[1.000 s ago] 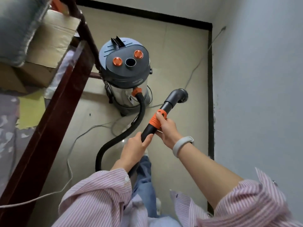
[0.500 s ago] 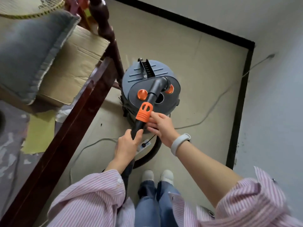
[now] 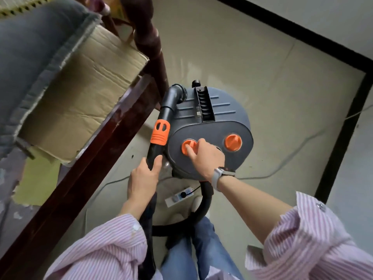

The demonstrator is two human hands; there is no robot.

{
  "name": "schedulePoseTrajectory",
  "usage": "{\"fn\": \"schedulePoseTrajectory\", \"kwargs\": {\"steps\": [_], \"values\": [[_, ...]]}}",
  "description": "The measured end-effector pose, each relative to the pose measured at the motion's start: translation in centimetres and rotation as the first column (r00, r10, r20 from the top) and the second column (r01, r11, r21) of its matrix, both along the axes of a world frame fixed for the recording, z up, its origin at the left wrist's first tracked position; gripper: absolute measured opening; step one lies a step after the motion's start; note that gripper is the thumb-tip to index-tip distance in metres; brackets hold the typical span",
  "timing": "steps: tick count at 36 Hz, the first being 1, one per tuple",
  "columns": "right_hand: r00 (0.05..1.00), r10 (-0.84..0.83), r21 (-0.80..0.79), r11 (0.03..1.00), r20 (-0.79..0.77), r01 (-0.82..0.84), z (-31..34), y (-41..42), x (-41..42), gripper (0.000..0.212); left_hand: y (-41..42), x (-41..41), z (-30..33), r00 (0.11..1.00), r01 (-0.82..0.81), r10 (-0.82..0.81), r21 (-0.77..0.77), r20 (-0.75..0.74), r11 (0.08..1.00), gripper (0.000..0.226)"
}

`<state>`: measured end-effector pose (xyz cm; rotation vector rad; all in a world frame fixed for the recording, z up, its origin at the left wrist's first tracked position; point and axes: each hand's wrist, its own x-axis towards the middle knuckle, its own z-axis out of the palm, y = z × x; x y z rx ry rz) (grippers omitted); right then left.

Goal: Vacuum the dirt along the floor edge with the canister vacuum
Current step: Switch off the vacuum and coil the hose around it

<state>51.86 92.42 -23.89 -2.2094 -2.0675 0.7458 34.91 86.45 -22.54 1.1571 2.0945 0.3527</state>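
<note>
The vacuum [image 3: 210,134] stands on the floor [image 3: 252,63] just beside the bed frame [image 3: 96,150], its grey lid facing up; on that lid sit two orange knobs, and the right hand [image 3: 205,156] has its forefinger laid on the left knob [image 3: 188,147] with the other fingers curled loosely, grasping nothing, most likely to switch the machine on; the right knob [image 3: 233,142] is untouched. Left of the vacuum, the left hand [image 3: 144,178] is clenched round the black wand [image 3: 155,152] just below its orange collar [image 3: 160,132], keeping the nozzle [image 3: 174,93] lifted near the lid's far edge, clear of the floor, so the tool is ready once suction starts; the hose [image 3: 203,207] loops from the vacuum's near side down past the person's jeans. A power strip [image 3: 178,196] lies on the floor near the vacuum, close to the person, with a plug in it. The black skirting [image 3: 341,130], where the floor edge runs, is well apart to the right of the vacuum; cleaning there seems not yet begun.
</note>
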Motion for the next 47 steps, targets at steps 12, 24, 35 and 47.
{"fn": "schedulePoseTrajectory", "kwargs": {"steps": [12,24,35,47], "values": [[0.963,0.037,0.224,0.97,0.268,-0.1,-2.7,-0.5,-1.4,0.033,2.5,0.2,-1.9,0.999,0.009,-0.008,-0.01,0.046,1.0,0.043],[0.978,0.2,0.093,0.974,0.05,-0.204,-1.7,0.7,1.7,0.033,3.1,0.8,-0.9,0.997,0.031,-0.03,-0.01,0.072,0.999,0.041],[0.926,-0.327,-0.113,0.93,0.188,0.351,-1.8,0.4,8.3,0.046,3.6,2.4,-1.1,0.993,0.033,-0.032,-0.009,0.114,0.999,0.047],[0.926,0.065,-0.081,0.996,0.371,-0.038,-1.4,0.5,9.7,0.036,3.8,2.5,-1.0,0.991,0.047,-0.047,0.002,0.124,0.999,0.043]]}}
